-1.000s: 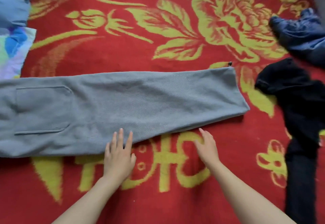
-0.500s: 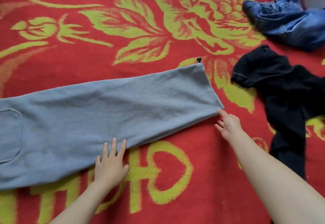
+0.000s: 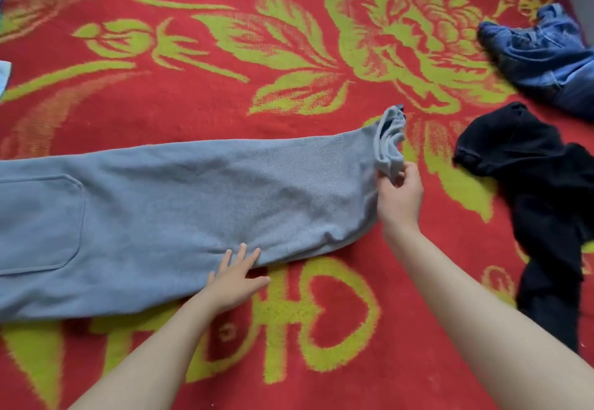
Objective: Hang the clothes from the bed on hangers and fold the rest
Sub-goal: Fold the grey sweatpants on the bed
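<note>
Setting: a red bedspread (image 3: 160,113) with a yellow-green flower pattern, seen from above.
Grey trousers: the grey trousers (image 3: 193,210) lie flat across the bedspread, running from the 9 o'clock edge to just right of centre, with a patch pocket (image 3: 38,223) showing at 9 o'clock.
Right hand: the right hand (image 3: 400,197), just right of centre, pinches the hem (image 3: 389,139) of the leg, which is bunched and raised off the bedspread.
Left hand: the left hand (image 3: 236,276), at 6 o'clock from the middle of the leg, is flat with straight fingers, its fingertips on the near edge of the cloth.
Black garment: a crumpled black garment (image 3: 540,191) lies at 3 o'clock, apart from the trousers.
Jeans: blue jeans (image 3: 546,56) lie heaped at 2 o'clock, near the edge.
</note>
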Demonstrator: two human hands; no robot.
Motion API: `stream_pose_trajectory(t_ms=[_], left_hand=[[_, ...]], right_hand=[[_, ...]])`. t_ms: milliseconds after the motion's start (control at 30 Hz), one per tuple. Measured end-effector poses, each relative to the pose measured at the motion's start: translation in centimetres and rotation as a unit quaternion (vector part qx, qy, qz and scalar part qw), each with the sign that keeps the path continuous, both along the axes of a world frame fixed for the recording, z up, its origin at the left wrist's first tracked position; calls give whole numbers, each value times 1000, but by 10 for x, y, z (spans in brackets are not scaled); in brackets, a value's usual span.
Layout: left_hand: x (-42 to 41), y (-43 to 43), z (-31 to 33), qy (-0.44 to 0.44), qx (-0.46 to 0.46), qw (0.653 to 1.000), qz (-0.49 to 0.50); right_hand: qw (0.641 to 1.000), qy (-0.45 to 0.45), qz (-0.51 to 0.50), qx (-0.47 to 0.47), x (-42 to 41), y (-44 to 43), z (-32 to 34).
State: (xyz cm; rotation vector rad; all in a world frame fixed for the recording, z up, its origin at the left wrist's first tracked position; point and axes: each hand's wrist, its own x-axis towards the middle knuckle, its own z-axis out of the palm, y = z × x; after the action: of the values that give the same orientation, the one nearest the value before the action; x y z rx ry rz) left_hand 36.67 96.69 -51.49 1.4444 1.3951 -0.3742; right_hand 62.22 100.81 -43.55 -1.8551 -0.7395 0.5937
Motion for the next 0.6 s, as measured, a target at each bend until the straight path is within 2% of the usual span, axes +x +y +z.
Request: stream_pose_trajectory(t_ms=[33,67,100,133,200,233,267,300,333,367,533,600], left_hand=[[-3,3,3,-65,-21,994,83],[-9,6,8,-143,-50,967,205],[-19,11,15,-218,-93,909,343],[-28,15,20,-287,-145,829,458],[-62,21,26,-392,-189,669,602],[-76,23,28,-420,-188,615,640],[-89,23,29,-429,-182,591,659],[-103,22,30,-414,-176,592,669],[-111,20,30,-382,-171,614,669],[-115,17,29,-348,-165,644,661],[-99,3,27,-211,-89,753,616],[-78,-2,30,-169,-34,779,603]], right_hand=[[998,-10,53,17,-27,-1,11],[994,-16,105,29,-55,-5,20],[986,-22,161,37,-86,-9,26],[974,-22,222,38,-109,-17,27],[928,-44,369,4,-154,-32,20],[893,-73,441,-47,-167,-41,11],[851,-109,502,-113,-177,-50,0],[809,-140,544,-172,-185,-60,-11],[783,-163,563,-207,-187,-69,-20],[778,-181,560,-220,-186,-75,-27],[819,-295,412,-268,-163,-80,-46],[836,-308,339,-302,-150,-73,-48]])
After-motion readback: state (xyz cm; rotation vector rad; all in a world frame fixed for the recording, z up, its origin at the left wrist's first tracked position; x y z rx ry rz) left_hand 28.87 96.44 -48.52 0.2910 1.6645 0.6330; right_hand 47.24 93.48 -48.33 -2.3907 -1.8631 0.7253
